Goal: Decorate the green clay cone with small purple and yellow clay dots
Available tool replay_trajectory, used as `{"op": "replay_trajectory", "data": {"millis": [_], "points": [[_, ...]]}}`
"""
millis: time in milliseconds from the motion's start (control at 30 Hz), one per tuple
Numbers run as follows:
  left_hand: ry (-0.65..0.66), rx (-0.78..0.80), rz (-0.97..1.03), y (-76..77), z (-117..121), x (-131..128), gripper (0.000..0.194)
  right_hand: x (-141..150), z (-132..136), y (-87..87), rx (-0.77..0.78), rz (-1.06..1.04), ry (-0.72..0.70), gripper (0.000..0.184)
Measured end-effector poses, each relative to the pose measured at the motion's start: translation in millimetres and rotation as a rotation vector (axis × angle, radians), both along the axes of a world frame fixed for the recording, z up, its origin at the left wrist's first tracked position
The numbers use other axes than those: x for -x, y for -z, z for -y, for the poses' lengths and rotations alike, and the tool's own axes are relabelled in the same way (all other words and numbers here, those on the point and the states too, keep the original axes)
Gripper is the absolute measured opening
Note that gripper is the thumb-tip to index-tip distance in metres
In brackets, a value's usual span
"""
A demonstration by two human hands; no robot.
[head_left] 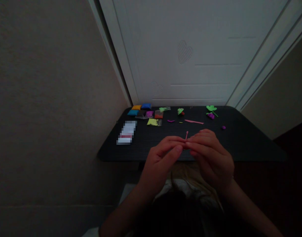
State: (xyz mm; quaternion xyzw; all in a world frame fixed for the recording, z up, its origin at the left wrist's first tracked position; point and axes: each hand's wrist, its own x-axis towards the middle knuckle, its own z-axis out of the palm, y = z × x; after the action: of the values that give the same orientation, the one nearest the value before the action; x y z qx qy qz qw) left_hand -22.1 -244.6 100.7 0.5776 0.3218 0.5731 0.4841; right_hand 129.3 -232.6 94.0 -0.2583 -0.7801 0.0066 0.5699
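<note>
My left hand (163, 156) and my right hand (211, 154) meet at the fingertips above the table's near edge. Their fingers are pinched round a small red piece of modelling clay (185, 146), mostly hidden by the fingers. Just beyond the fingertips, a thin pink clay tool (187, 135) with a rounded end sticks out; whether it lies on the table or is held, I cannot tell. Farther back lie a pink plastic clay knife (194, 121), a purple clay strip (171, 121) and a tiny yellow strip (181, 122).
Clay packets, such as an orange packet (136, 107) and a yellow packet (154, 122), lie at the dark table's (249, 144) back left. A blurred-out phone-like object (127, 132) is at left. Green-and-red clay (180, 111), a green clover shape (211, 108) and purple clay (210, 116) stand near the door.
</note>
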Motion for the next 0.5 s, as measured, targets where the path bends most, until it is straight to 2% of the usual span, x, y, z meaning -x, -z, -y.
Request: {"op": "replay_trajectory", "data": {"millis": [300,500], "points": [[0.012,0.039,0.056,0.4,-2.4,-0.4,0.020,0.8,-0.2,0.5,0.030,-0.049,-0.037,0.046],[0.011,0.022,0.101,2.3,-3.2,-0.2,0.020,3.5,3.3,1.1,0.107,-0.127,-0.059,0.051]]}}
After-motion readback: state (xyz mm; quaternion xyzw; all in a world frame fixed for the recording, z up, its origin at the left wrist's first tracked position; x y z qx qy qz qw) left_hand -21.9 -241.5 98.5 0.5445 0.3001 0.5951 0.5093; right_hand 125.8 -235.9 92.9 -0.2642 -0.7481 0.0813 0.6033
